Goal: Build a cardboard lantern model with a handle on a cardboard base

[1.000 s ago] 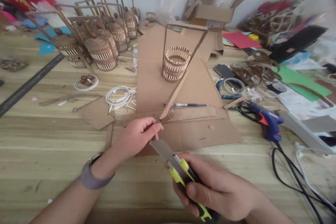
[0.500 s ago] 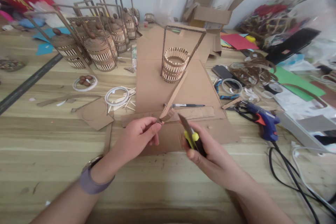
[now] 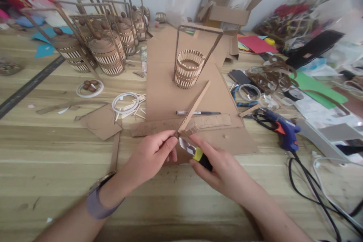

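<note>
My left hand [image 3: 155,153], with a watch on its wrist, pinches the near end of a narrow cardboard strip [image 3: 195,105] that slants away to the upper right. My right hand [image 3: 215,164] is closed around a yellow-and-black utility knife [image 3: 200,156]. Its blade points left, close to the pinched end of the strip; whether it touches is hard to tell. A short torn piece of cardboard [image 3: 189,130] shows just above the blade. Beyond the hands a small basket of light sticks and brown bands [image 3: 189,69] stands upright under a tall square handle [image 3: 200,28].
A pen [image 3: 198,113] lies on the cardboard sheet [image 3: 161,83]. Several lidded stick baskets [image 3: 106,58] crowd the back left. Tape rolls [image 3: 125,103] and loose sticks lie left. At right are a blue glue gun [image 3: 285,128] with cables, coiled brown strips [image 3: 272,73] and a cardboard box [image 3: 228,15].
My right hand has moved left and turned the knife, bringing its blade up to my left hand. The strip's far end has swung to the right, away from the basket.
</note>
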Available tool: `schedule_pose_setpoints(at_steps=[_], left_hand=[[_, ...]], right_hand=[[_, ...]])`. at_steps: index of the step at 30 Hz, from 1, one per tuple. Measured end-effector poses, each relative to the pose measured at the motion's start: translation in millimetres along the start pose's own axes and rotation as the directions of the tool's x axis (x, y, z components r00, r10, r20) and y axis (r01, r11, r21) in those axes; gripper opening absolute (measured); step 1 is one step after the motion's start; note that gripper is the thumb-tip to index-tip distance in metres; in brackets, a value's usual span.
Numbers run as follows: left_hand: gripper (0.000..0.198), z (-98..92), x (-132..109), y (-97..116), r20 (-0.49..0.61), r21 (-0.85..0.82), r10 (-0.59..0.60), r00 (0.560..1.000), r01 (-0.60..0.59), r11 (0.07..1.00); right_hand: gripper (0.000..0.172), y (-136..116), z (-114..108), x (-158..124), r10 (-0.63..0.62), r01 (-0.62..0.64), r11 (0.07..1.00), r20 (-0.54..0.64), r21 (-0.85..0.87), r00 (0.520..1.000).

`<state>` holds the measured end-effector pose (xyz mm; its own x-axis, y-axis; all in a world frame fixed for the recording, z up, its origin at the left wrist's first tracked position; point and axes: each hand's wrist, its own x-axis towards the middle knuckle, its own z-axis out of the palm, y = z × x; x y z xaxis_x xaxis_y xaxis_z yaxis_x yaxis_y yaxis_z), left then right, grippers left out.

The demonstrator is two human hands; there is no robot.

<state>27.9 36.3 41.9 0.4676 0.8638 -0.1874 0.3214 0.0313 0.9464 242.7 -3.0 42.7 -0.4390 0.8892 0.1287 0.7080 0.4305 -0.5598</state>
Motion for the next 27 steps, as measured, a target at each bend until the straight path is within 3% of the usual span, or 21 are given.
schedule_pose_setpoints(at_steps=[14,19,27], left_hand=[[0.038,4.7,-0.9,2.7,0.049,0.058,0.073,0.996,-0.076,0.995],[0.037,7.6,-4.0,2.7,0.061,0.047,0.098,0.993,-0.101,0.994],[0.044,10.8,-4.6,5.0,0.064,-0.162,0.094,0.994,-0.082,0.983]], right_hand=[[0.04,-3.3,-4.1,4.5,0.041,-0.038,0.999,0.112,-0.023,0.993],[0.049,-4.9,-2.8,4.1,0.042,-0.04,0.999,0.109,-0.016,0.993],[0.047,-7.9,-5.1,0.7,0.045,-0.05,0.97,0.025,0.238,0.999]])
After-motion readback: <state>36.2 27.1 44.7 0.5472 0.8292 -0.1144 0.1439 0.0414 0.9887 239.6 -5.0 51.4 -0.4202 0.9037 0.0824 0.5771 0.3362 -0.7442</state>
